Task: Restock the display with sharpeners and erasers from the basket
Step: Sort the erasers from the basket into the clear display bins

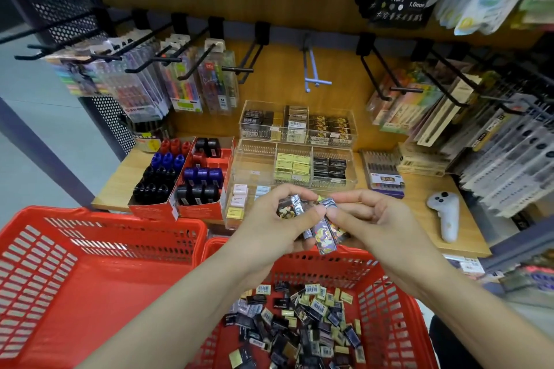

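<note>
My left hand [278, 219] and my right hand [364, 216] meet above the right red basket [398, 308]. Together they grip several dark wrapped erasers [322, 232] with colourful prints. My left fingers curl round one end of the bundle and my right thumb and fingers pinch the other end. Loose erasers [302, 323] in black, cream and barcode wrappers cover that basket's floor. Behind my hands stands the clear tiered display [295, 156] with rows of erasers. Two red cartons of sharpeners [186, 177] in black, blue and red sit to its left.
A second red basket [75, 272] stands at lower left. A white controller [446, 214] lies on the wooden shelf at the right, beside a box of pens [383, 174]. Hooks with hanging pen packs [144, 81] project above the shelf on both sides.
</note>
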